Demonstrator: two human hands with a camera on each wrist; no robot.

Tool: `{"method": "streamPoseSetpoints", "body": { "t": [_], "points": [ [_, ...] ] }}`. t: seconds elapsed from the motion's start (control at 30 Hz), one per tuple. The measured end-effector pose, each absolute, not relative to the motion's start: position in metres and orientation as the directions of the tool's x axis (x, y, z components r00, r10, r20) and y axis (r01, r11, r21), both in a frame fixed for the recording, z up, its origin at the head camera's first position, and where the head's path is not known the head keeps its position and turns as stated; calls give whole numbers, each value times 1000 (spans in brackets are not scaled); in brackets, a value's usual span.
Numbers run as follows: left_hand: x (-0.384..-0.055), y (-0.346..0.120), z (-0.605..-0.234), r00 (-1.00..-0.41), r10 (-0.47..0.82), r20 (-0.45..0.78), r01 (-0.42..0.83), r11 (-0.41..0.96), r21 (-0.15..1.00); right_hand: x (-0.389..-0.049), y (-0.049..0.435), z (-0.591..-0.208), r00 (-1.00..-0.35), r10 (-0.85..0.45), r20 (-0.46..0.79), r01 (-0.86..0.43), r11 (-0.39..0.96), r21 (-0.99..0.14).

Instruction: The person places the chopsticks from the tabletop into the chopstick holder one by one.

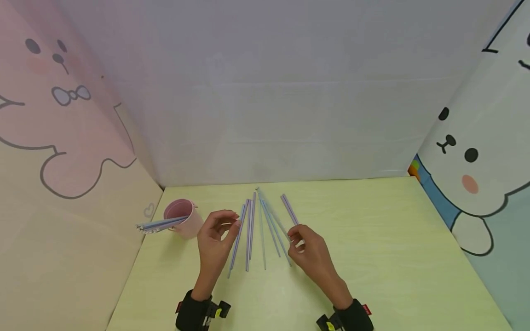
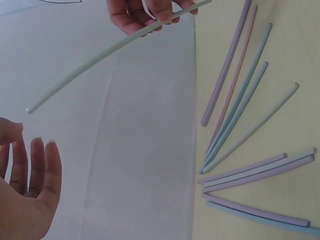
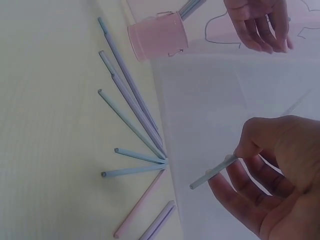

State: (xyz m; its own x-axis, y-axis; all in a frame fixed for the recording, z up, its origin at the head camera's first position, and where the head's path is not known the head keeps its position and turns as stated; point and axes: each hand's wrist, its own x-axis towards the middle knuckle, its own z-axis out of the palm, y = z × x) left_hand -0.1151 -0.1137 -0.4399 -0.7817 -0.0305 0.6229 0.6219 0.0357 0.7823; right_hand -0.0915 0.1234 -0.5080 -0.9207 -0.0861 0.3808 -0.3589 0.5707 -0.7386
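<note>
My right hand (image 1: pixel 308 250) pinches a thin pale green stick (image 2: pixel 85 67) between thumb and fingers. One end points up toward the left; the other pokes out below the fingers in the right wrist view. Slightly curved and holding nothing, the fingers of my left hand (image 1: pixel 215 241) are raised near the leftmost sticks on the table. Between the hands, several pastel sticks lie fanned out. Among them are a purple stick (image 2: pixel 227 62), a pink stick (image 2: pixel 234 85), a blue stick (image 2: pixel 253 77) and a pale green stick (image 3: pixel 127 119).
A pink bucket (image 1: pixel 190 227) stands left of my left hand, with a bundle of sticks (image 1: pixel 159 224) leaning out over its rim. The pale yellow table (image 1: pixel 397 257) meets a white sheet (image 1: pixel 290 124) at the back. Printed sheets with cartoon animals hang on both sides.
</note>
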Motion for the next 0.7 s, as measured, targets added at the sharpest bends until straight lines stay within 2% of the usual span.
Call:
{"method": "streamPoseSetpoints", "body": {
  "t": [0.23,0.5,0.7],
  "points": [
    [-114,-104,-435,-783,-3,622,622,4,783,-91,118,-503,-879,-185,439,-469,491,-734],
    [-117,-99,-447,-752,77,655,650,-85,755,-90,111,-500,-860,-224,459,-510,430,-745],
    [-115,-98,-443,-755,74,652,642,-121,757,-89,107,-499,-851,-228,473,-524,414,-744]
  ]
}}
